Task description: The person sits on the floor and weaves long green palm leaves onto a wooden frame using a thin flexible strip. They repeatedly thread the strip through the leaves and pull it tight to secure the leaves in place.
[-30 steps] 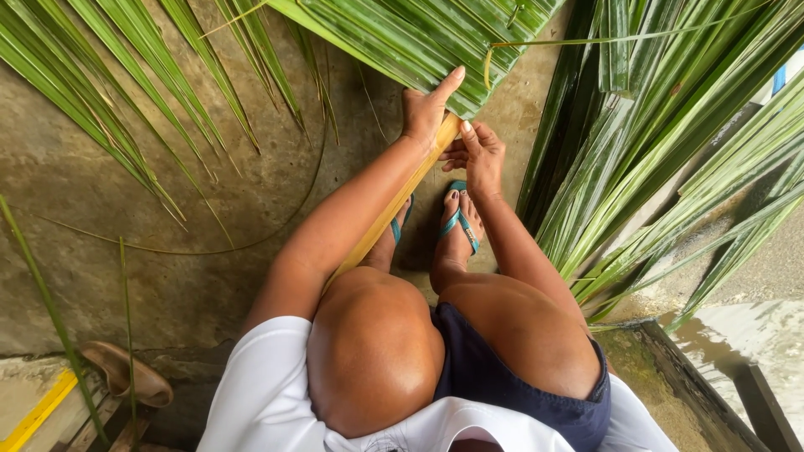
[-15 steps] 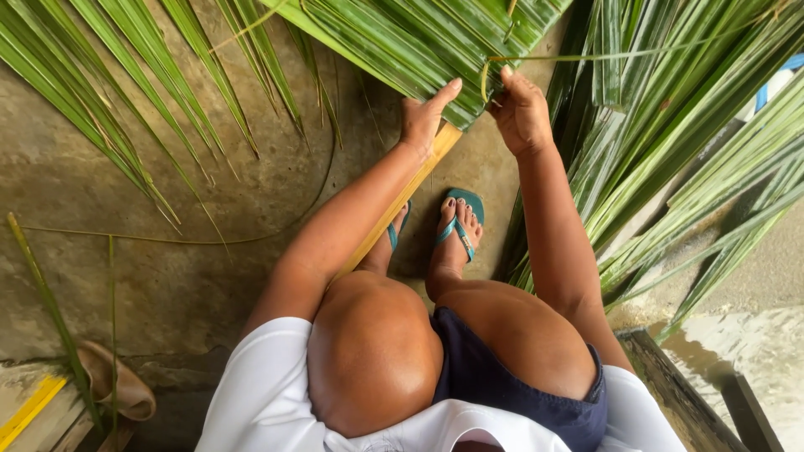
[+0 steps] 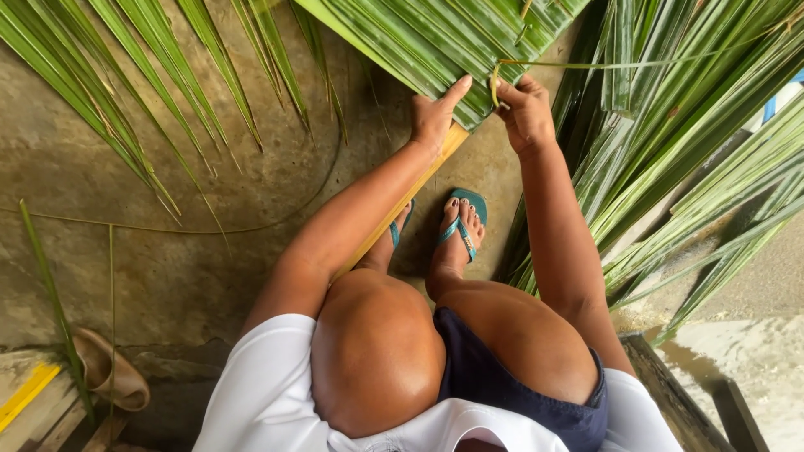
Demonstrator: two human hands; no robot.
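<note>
A big green palm frond lies across the concrete floor, its pale yellow stem [image 3: 402, 203] running down between my knees. My left hand [image 3: 435, 115] presses flat on the plaited green leaflets [image 3: 419, 42] at the top of the stem. My right hand [image 3: 526, 109] pinches the bent end of a thin green leaflet strip [image 3: 603, 62] that stretches off to the right. My feet in teal flip-flops [image 3: 459, 226] rest just below the hands.
Loose green fronds [image 3: 687, 167] pile up on the right, and more leaflets [image 3: 126, 92] fan out at the upper left. A brown sandal [image 3: 109, 372] lies at the lower left beside a yellow-edged board. A wet step edge [image 3: 712, 393] is at the lower right.
My right hand left the stem near my foot and rose to the frond's edge, where it now grips the thin leaflet strip. My left hand stayed pressed on the leaflets.
</note>
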